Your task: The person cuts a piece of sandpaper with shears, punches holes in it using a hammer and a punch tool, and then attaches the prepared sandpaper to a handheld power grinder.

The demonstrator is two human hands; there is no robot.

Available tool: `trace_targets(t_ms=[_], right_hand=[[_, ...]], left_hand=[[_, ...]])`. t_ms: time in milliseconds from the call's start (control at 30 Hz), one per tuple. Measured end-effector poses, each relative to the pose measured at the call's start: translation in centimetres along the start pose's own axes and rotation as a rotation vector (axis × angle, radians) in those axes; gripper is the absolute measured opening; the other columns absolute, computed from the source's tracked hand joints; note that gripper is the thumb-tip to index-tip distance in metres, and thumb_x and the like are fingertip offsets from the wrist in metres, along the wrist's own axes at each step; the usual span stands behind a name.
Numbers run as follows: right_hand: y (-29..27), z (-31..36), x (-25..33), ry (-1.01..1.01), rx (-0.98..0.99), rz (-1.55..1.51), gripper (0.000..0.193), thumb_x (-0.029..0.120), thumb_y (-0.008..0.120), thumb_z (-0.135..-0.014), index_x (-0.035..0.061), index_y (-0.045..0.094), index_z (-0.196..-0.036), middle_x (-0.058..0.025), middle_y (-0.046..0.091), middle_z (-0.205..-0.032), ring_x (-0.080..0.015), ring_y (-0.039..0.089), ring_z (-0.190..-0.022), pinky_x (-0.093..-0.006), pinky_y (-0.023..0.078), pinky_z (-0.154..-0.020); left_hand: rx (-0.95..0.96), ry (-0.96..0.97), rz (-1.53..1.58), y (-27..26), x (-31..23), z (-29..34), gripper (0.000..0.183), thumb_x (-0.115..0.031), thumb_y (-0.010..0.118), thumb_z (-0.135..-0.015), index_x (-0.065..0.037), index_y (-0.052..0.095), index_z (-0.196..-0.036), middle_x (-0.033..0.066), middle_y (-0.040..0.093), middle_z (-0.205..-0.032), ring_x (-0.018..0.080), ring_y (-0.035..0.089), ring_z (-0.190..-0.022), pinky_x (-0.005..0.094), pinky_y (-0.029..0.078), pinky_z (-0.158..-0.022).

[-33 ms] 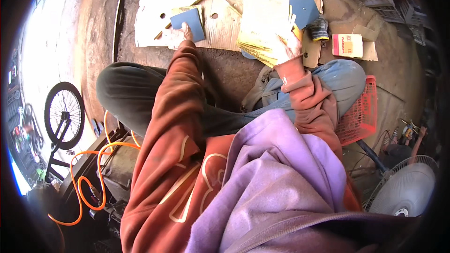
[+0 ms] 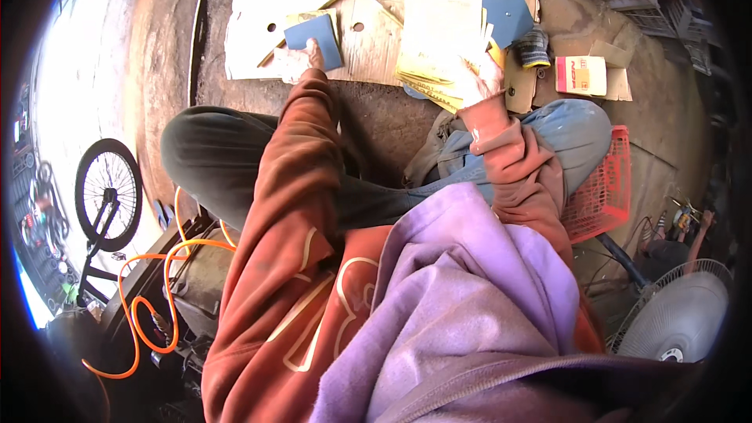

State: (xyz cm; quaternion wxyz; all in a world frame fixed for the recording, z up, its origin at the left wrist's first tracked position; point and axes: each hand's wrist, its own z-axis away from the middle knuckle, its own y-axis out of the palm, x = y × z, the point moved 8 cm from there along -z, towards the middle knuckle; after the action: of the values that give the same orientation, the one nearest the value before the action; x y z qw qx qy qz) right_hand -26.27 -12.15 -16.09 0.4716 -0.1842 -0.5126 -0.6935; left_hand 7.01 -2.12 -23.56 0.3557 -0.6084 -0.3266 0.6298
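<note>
Over the cardboard (image 2: 374,57) at 11 o'clock, the left hand (image 2: 299,64) pinches a blue square (image 2: 319,37) at its 7 o'clock side. It looks thin, light and a bit stiff, so hold an edge. At 1 o'clock, the right hand (image 2: 483,84) touches a yellow paper pile (image 2: 439,27); I cannot tell if it grips.

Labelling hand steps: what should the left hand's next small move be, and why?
Probably a small nudge to straighten the blue sheet: the left hand is at its lower-left edge, and the yellowish sheet beneath it sticks out along the top, misaligned.
</note>
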Motion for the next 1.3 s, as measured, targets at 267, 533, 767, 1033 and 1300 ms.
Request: trace_targets(t_ms=[267,533,767,1033,1300], right_hand=[[0.3,0.0,0.4,-0.251,0.09,0.519,0.026,0.002,0.063,-0.086,-0.0036,0.062,-0.111,-0.0127,0.066,-0.105,-0.019,0.064,-0.091,-0.0308,0.052,-0.08],[2.0,0.9,0.9,-0.293,0.198,0.628,0.029,0.011,0.059,-0.093,-0.0024,0.056,-0.119,-0.0143,0.063,-0.11,-0.023,0.063,-0.098,-0.0371,0.054,-0.083],[-0.7,-0.6,0.3,-0.435,-0.005,0.746,0.017,0.011,0.057,-0.09,-0.002,0.058,-0.101,-0.0161,0.067,-0.093,-0.0254,0.064,-0.082,-0.0375,0.051,-0.075],[2.8,2.1,2.5,-0.427,0.011,0.978,0.025,0.017,0.056,-0.095,0.0027,0.057,-0.115,-0.019,0.067,-0.104,-0.0327,0.065,-0.095,-0.0396,0.049,-0.085],[5.9,2.9,2.4,-0.603,0.251,0.982,0.036,0.027,0.056,-0.096,-0.0001,0.056,-0.12,-0.0215,0.064,-0.104,-0.0397,0.06,-0.097,-0.0424,0.046,-0.087]], left_hand=[[-0.015,0.116,-0.219,0.6,0.1,-0.2,0.036,-0.024,0.073,-0.072,-0.004,0.064,-0.1,0.0176,0.064,-0.103,0.0311,0.062,-0.091,0.0428,0.049,-0.086],[0.199,0.129,0.232,-2.0,-2.5,-1.6,0.031,-0.022,0.064,-0.072,-0.003,0.066,-0.096,0.0176,0.069,-0.088,0.0315,0.066,-0.082,0.041,0.051,-0.081],[0.763,0.768,0.681,-7.1,-12.9,13.8,0.02,-0.012,0.062,-0.077,0.003,0.059,-0.089,0.0067,0.06,-0.065,0.0139,0.054,-0.055,0.0309,0.045,-0.049],[0.844,0.589,0.594,-8.4,-12.9,18.7,0.015,-0.013,0.062,-0.085,0.002,0.061,-0.087,0.0061,0.06,-0.069,0.0131,0.054,-0.063,0.0298,0.046,-0.058],[0.889,0.603,0.649,-9.4,-14.0,17.3,0.023,-0.016,0.061,-0.084,0.006,0.064,-0.087,0.0104,0.064,-0.072,0.015,0.058,-0.066,0.0299,0.048,-0.063]])
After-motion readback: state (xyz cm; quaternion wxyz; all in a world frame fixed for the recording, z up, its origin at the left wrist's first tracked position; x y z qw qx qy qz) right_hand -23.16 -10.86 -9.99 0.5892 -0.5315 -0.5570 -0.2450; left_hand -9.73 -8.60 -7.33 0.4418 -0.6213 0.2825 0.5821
